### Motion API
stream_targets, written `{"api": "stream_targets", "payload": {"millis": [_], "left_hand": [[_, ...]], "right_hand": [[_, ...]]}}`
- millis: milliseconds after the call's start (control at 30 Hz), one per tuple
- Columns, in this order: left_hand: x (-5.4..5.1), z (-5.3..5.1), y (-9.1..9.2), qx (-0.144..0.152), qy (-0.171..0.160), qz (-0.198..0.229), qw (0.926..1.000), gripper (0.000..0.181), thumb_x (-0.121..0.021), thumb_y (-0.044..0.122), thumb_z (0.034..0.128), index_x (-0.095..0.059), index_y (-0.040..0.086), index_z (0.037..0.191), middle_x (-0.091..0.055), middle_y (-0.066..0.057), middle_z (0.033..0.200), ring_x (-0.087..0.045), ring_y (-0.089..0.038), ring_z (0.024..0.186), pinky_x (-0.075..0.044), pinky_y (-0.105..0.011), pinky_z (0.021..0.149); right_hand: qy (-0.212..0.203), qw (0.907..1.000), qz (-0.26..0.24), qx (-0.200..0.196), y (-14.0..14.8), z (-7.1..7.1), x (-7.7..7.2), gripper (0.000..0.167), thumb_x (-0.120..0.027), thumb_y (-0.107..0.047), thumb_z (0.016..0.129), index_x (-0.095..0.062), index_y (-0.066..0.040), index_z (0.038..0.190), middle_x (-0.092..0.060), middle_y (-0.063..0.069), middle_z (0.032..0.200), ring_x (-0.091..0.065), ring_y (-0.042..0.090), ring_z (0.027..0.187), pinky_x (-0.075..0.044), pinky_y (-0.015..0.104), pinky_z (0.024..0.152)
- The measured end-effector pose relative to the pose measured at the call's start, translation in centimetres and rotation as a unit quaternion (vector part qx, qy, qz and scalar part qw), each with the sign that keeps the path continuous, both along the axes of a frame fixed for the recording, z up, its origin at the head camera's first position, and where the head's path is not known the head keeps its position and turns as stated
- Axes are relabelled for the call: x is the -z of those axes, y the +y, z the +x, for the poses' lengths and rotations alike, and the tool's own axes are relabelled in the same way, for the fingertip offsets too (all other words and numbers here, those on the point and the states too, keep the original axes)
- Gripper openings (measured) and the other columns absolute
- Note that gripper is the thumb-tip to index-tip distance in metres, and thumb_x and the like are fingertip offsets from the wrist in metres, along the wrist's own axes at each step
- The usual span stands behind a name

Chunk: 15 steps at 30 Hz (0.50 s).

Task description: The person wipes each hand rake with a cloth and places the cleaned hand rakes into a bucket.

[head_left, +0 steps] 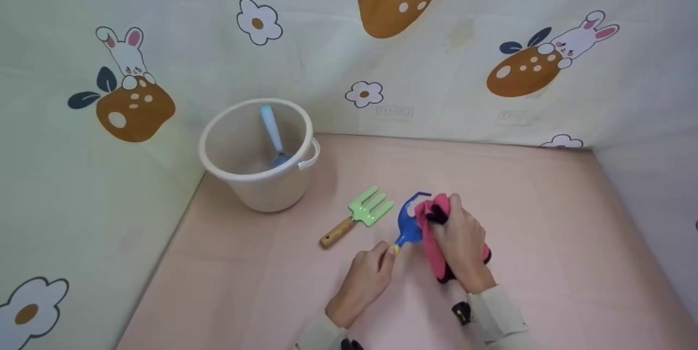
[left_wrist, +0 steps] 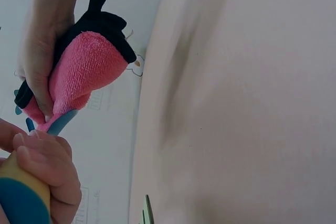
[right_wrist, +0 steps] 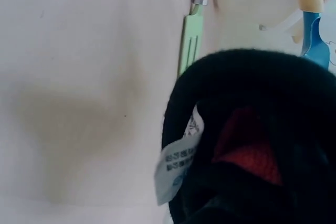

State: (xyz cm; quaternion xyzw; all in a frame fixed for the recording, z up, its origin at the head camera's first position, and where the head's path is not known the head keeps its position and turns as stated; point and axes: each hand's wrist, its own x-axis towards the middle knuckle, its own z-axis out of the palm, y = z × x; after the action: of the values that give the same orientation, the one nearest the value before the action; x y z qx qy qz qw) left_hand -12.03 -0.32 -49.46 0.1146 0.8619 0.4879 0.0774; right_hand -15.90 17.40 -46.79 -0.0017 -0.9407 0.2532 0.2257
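My left hand (head_left: 366, 276) grips the handle of a blue garden tool (head_left: 409, 225), its head raised toward the right hand. In the left wrist view the fingers (left_wrist: 50, 163) curl round a yellow and blue handle (left_wrist: 23, 195). My right hand (head_left: 463, 238) pinches a pink and black cloth (head_left: 433, 246) against the right side of the blue head, covering part of it. In the right wrist view the black edge of the cloth (right_wrist: 252, 69), with a white label, hides the right hand. The blue tool (right_wrist: 315, 43) shows beyond it.
A green fork with a wooden handle (head_left: 368, 208) lies left of the blue tool. Behind it to the left stands a cream bucket (head_left: 267, 194) holding a tool with a light blue handle (head_left: 271, 127). Printed cloth walls enclose the pink surface (head_left: 262, 284).
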Motion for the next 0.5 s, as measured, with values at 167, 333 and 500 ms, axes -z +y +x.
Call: {"api": "stream_targets", "payload": {"millis": [167,333,500], "left_hand": [[-0.2,0.1,0.0,0.003,-0.011,0.005,0.9999,0.029,-0.039,0.027,0.1004,-0.055,0.007,0.086,-0.038,0.009,0.059,-0.034,-0.003,0.048,-0.027,-0.016,0.043],[-0.4,0.2,0.1,0.006,-0.038,-0.002,0.9993,0.028,-0.038,0.028,0.1006,-0.053,0.01,0.084,-0.038,0.009,0.059,-0.035,-0.004,0.048,-0.027,-0.017,0.043],[-0.6,0.4,0.0,0.008,-0.048,-0.001,0.9988,0.029,-0.038,0.029,0.1007,-0.052,0.01,0.083,-0.037,0.008,0.059,-0.034,-0.005,0.048,-0.027,-0.017,0.043]], "right_hand": [[0.006,0.9999,0.009,0.007,-0.1,-0.1,0.5,0.027,-0.068,-0.013,0.082,-0.046,-0.001,0.093,-0.05,0.01,0.063,-0.051,0.024,0.053,-0.049,0.039,0.053],[0.028,0.999,0.03,0.017,-0.1,-0.1,1.4,0.031,-0.071,-0.015,0.08,-0.047,0.0,0.092,-0.051,0.012,0.063,-0.051,0.024,0.052,-0.049,0.04,0.051],[0.079,0.9957,0.046,0.015,-0.1,0.0,2.1,0.033,-0.075,-0.015,0.077,-0.049,0.001,0.089,-0.052,0.013,0.062,-0.05,0.024,0.049,-0.049,0.039,0.049]]}}
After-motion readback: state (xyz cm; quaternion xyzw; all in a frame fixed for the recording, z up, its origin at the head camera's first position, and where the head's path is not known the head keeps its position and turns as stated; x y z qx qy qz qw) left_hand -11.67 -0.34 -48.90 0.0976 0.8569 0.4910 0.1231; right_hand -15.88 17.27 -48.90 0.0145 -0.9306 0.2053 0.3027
